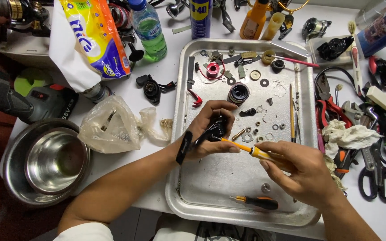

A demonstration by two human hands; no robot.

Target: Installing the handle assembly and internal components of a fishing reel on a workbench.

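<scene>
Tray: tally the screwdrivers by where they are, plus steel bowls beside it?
Screwdriver in the right hand: 1, yellow handle
Screwdriver lying on the tray: 1, black and orange handle
Steel bowls: 2, nested
Total: 4

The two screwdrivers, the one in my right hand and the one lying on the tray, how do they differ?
The held screwdriver has a yellow handle; the lying screwdriver has a black and orange one. The held one sits in the right hand, tip at the black part in the left hand; the other rests untouched on the metal tray. Both are small.

Dull scratched metal tray (193, 187), glossy steel bowls (45, 165), crinkled clear plastic bag (108, 127), crumpled white cloth (349, 136).
</scene>
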